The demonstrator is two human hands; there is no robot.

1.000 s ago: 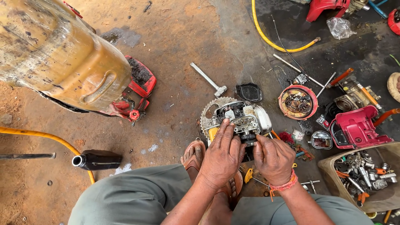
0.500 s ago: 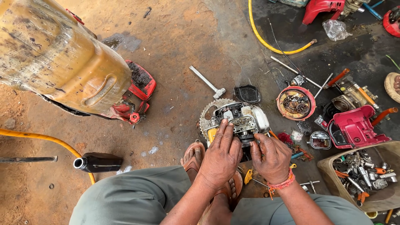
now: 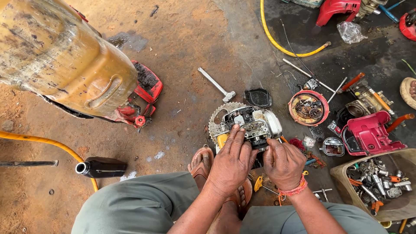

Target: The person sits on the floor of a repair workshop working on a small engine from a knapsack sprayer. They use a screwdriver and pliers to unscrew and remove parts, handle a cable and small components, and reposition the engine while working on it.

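While you crouch over the oil-stained floor (image 3: pixel 186 65), the small engine (image 3: pixel 251 123) sits straight ahead of you, just past your sandalled foot (image 3: pixel 200 162) and right under both hands. Your left hand (image 3: pixel 232 162) lies on its near face with the fingers (image 3: pixel 236 134) stretched forward and pressed down on the metal housing, holding it in place rather than closing around anything. Your right hand (image 3: pixel 284 162) is curled, its fingertips (image 3: pixel 271 145) pinched at the dark round fitting on the engine's near right side; what exactly sits between them is too small to tell. The engine's long axis runs left to right across your view, the toothed disc (image 3: pixel 219 119) at its left end and the pale rounded cover (image 3: pixel 273 121) at its right, so the part being worked is on your right hand's side while the left reaches across the middle. A hammer (image 3: pixel 216 84) lies just beyond the engine, handle slanting away to the left, and a black cover plate (image 3: pixel 258 97) lies beside its head. To the right are a red round housing (image 3: pixel 308 107) and a pink-red casing (image 3: pixel 368 134), with a bin of loose parts (image 3: pixel 377 182) near your right knee. Well off to the left lie a black bottle (image 3: pixel 102 167) on its side, a yellow hose (image 3: pixel 47 143) and a large amber jerrycan (image 3: pixel 60 60).
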